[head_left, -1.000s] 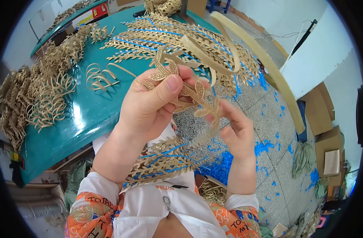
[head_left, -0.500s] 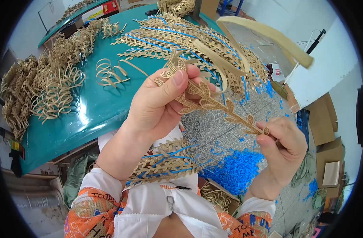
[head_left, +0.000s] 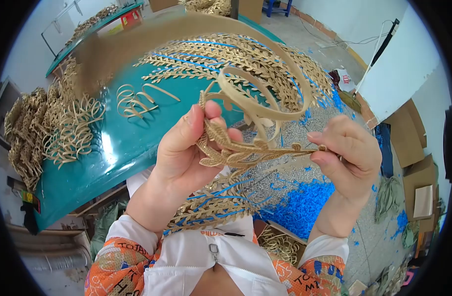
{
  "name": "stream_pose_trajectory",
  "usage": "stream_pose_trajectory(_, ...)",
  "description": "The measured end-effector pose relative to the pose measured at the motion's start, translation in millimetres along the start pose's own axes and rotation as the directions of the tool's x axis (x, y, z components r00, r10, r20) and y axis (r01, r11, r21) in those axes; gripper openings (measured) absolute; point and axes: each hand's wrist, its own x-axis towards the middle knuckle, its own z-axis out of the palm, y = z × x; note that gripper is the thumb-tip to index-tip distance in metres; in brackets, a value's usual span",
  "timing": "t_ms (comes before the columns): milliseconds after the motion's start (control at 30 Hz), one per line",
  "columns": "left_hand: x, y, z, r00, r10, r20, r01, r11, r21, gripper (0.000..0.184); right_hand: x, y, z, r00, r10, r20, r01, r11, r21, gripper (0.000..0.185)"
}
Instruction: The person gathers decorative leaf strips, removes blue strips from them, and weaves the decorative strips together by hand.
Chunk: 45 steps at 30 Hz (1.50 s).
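My left hand [head_left: 189, 143] is closed around one end of a gold leaf trim [head_left: 255, 150], thumb on top and fingers behind. The trim stretches sideways to my right hand [head_left: 352, 158], which pinches its other end between thumb and fingertips. From the left hand rises a curled gold ribbon strip [head_left: 265, 116]; it loops over the table, and its far part is smeared by motion. Whether the strip is joined to the trim is hidden by the fingers. More leaf trims with blue strips [head_left: 211, 209] lie across my lap, below the hands.
The green table [head_left: 122, 133] carries a spread of leaf trims [head_left: 265, 61], a loose ribbon coil [head_left: 132, 103] and a heaped pile of trims [head_left: 26, 133]. Blue shreds [head_left: 305, 207] cover part of the floor. A box of gold scraps [head_left: 280, 244] stands beside my lap; cardboard [head_left: 403, 133] leans at right.
The ribbon strip has swung from the right over to the left. My left hand has turned and dropped slightly, and the trim now runs nearly level instead of slanting down.
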Motion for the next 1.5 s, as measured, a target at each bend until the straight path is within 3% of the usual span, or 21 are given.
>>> stream_pose_trajectory(233, -5, -7, -15, 0.994, -0.087, 0.069, 0.096, 0.986, -0.139, 0.022, 1, 17, -3, 0.987, -0.140, 0.078, 0.139, 0.990, 0.019, 0.028)
stream_pose_trajectory(333, -4, -8, -11, 1.000, 0.013, 0.012, -0.013, 1.000, 0.028, 0.021, -4, 9, -2, 0.984, -0.157, 0.079, 0.161, 0.986, -0.042, 0.029)
stream_pose_trajectory(400, -2, -6, -11, 0.979, 0.198, -0.038, -0.177, 0.935, 0.306, 0.020, -7, -5, -2, 0.983, -0.164, 0.083, 0.172, 0.980, -0.104, 0.029)
stream_pose_trajectory(833, -5, -11, -2, 0.986, 0.162, -0.047, -0.143, 0.952, 0.269, 0.020, -10, -19, -3, 0.993, -0.119, -0.025, 0.115, 0.983, -0.142, 0.031)
stream_pose_trajectory(1100, -7, -14, -3, 0.999, 0.031, -0.012, -0.031, 0.999, -0.023, 0.020, -10, 9, 5, 0.987, -0.162, -0.005, 0.162, 0.987, -0.005, 0.027)
stream_pose_trajectory(1500, -17, -20, -8, 0.993, -0.113, -0.025, 0.101, 0.951, -0.291, 0.019, -4, 28, 17, 0.973, -0.230, 0.011, 0.224, 0.957, 0.186, 0.028)
